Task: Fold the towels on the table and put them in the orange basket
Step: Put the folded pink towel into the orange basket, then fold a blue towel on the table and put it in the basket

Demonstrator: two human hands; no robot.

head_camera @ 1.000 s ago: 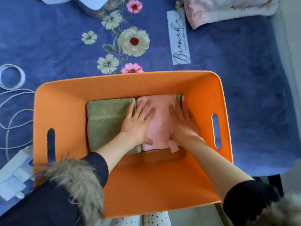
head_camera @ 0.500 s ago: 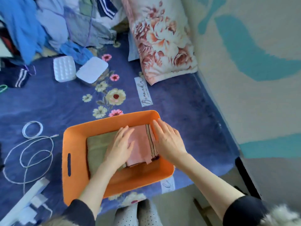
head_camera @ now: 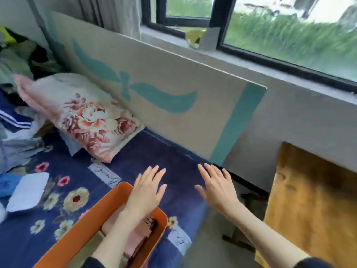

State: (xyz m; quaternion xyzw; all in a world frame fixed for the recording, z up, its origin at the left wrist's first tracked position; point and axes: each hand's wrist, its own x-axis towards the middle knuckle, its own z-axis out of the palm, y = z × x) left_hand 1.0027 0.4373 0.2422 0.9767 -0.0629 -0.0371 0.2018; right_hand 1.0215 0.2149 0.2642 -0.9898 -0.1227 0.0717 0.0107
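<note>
Now both our hands are spread flat and holding nothing: left hand (head_camera: 147, 192) above the far rim of the orange basket (head_camera: 77, 232), right hand (head_camera: 217, 187) over the blue bedspread (head_camera: 173, 151) just beside it. Folded pink towel (head_camera: 138, 235) lies inside the basket, under our left forearm. If more towels remain, we should square each fold and lay it flat beside the pink one, pressing lightly so the stack stays even.

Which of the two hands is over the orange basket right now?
The left hand, fingers spread, above the orange basket's far rim and the pink towel. The right hand hangs off to the side, above the blue blanket.
</note>
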